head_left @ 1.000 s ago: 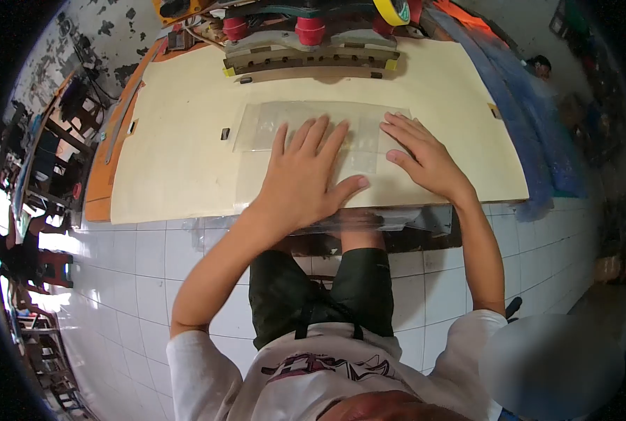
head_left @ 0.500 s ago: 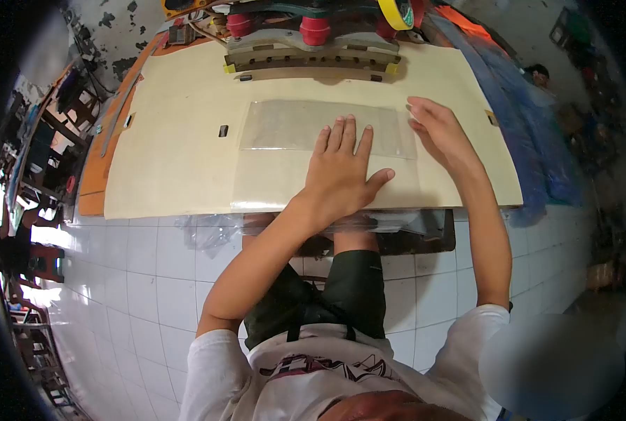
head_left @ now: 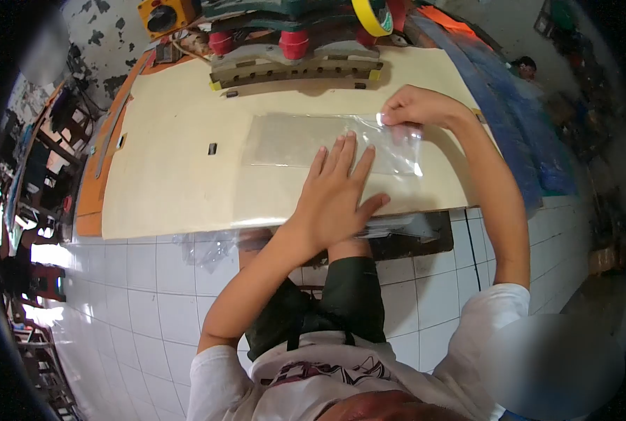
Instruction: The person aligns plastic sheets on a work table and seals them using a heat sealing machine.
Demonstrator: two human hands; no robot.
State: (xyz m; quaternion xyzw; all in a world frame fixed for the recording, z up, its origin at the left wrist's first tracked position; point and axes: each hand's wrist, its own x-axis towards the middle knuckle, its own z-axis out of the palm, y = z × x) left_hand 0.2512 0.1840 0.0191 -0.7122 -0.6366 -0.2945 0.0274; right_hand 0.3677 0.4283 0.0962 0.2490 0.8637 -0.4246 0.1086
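Observation:
A clear plastic sheet (head_left: 285, 140), folded over along its far part, lies on the cream-coloured board (head_left: 165, 161). My left hand (head_left: 337, 193) rests flat on it with the fingers spread, near the board's front edge. At the sheet's far right corner, my right hand (head_left: 421, 109) pinches the plastic between thumb and fingers. That corner is lifted and creased, with bright reflections along it.
Behind the sheet stands a sealing machine-like device with a long bar (head_left: 299, 70) and red knobs (head_left: 293, 44). A yellow tape roll (head_left: 372, 17) is above it. Blue plastic (head_left: 499, 105) covers the right side. A small dark piece (head_left: 212, 149) sits on the board.
My right hand has moved from beside the sheet onto its far right corner and taken hold of it. The corner has lifted. My left hand stays flat on the plastic.

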